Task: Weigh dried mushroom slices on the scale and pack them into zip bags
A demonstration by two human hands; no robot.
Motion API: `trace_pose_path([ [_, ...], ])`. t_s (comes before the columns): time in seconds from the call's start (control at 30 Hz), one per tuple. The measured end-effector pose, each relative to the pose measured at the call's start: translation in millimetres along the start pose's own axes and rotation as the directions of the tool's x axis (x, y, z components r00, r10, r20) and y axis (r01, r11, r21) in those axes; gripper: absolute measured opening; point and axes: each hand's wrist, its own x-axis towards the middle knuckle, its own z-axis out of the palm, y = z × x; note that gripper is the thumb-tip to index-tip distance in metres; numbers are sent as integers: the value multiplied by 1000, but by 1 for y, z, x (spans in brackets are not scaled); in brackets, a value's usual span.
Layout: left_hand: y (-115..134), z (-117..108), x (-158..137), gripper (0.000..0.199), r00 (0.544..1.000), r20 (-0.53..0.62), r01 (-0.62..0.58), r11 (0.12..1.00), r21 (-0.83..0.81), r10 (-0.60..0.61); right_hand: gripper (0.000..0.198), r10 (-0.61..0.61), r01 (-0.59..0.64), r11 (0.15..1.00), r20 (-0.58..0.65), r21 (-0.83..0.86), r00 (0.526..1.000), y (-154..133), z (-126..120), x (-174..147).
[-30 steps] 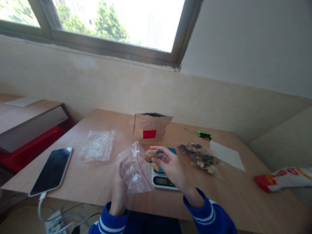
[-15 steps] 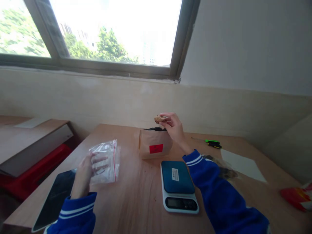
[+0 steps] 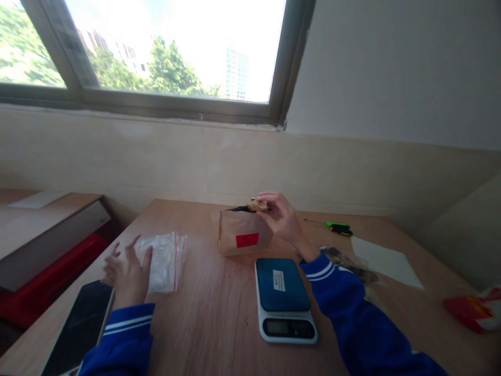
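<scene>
My right hand [image 3: 284, 219] pinches a small, brown, lumpy dried piece [image 3: 257, 205] between thumb and fingers, right at the mouth of a kraft paper bag [image 3: 230, 230]. That bag stands upright with a red label on its front and a dark inside at its opening. To the left, my left hand [image 3: 127, 271] is raised with fingers spread and holds nothing. Beside it, partly behind its thumb, clear zip bags [image 3: 162, 263] with a red seal line lie on the table.
A blue-topped kitchen scale [image 3: 284, 287] sits in front of the paper bag. A tablet [image 3: 80, 324] lies at the left edge. Farther right are screwdrivers [image 3: 338, 227], a clear bag of dark pieces [image 3: 362, 269], white paper [image 3: 387, 261] and a red packet [image 3: 472, 310].
My left hand has let go of the clear zip bags and moved left, fingers spreading. My right hand has lowered the brown piece slightly toward the paper bag's mouth.
</scene>
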Motion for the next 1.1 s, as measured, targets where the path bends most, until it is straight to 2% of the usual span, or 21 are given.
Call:
trace_pose_path([
  [0.1,16,-14,-12,43,975,-42,-218,975,43,220,25,-30,31,999,27,-41,999,-2,-2,-4],
  [0.2,19,-10,-26,41,952,128,-286,958,38,279,25,-35,39,996,45,-83,998,-5,-1,-6],
  [0.33,-3,24,-45,51,917,377,-165,984,60,130,27,14,-2,991,84,-134,996,-8,-2,-7],
  [0.4,-18,40,-54,53,858,504,-145,988,53,99,26,51,-30,985,122,-167,991,-8,-4,-7],
  [0.43,-25,46,-57,56,849,519,-140,989,36,101,27,65,-36,981,147,-193,987,-8,-4,-8],
  [0.5,-33,52,-58,59,839,534,-110,994,-21,104,30,91,-37,966,204,-255,975,-8,-4,-10],
  [0.63,-36,44,-48,51,864,497,34,975,-221,82,35,156,-72,944,242,-322,958,-17,-4,-14],
  [0.73,-30,26,-41,48,891,435,8,954,-301,129,34,192,-143,952,162,-272,968,-27,-16,-22],
  [0.83,-19,0,-47,43,925,328,-33,900,-435,192,32,267,-253,934,21,-253,964,-23,-46,-44],
  [0.93,-8,-24,-66,37,938,308,19,865,-502,157,32,385,-376,849,-53,-372,922,3,-86,-88],
  [1.0,-3,-34,-81,32,952,286,65,846,-529,106,34,504,-426,713,-16,-557,864,25,-110,-123],
  [1.07,2,-37,-96,30,956,287,118,826,-551,55,39,623,-445,540,-16,-715,782,42,-127,-156],
  [1.1,5,-37,-103,30,953,301,138,811,-569,49,45,668,-439,483,-6,-758,744,47,-132,-169],
])
